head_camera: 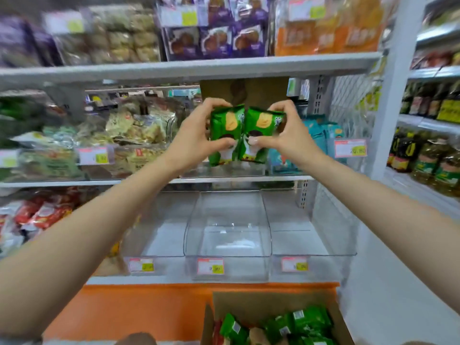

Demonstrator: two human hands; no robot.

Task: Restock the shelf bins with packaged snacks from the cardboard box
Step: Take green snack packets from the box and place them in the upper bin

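Note:
My left hand [196, 135] grips a green snack packet [225, 131] and my right hand [283, 134] grips a second green snack packet [263, 130]. Both packets are held upright, side by side and touching, over a clear bin [224, 171] on the middle shelf. The cardboard box [271, 298] sits at the bottom right, open, with several more green packets [298, 322] inside. Three clear bins stand on the lower shelf; the middle one [227, 247] holds nothing.
Snack-filled bins [129, 135] line the middle shelf to the left, teal packets [321, 135] to the right. Red packets [42, 215] fill the lower left. A cardboard sheet [261, 89] stands behind my hands. A bottle shelf [428, 155] is at the right.

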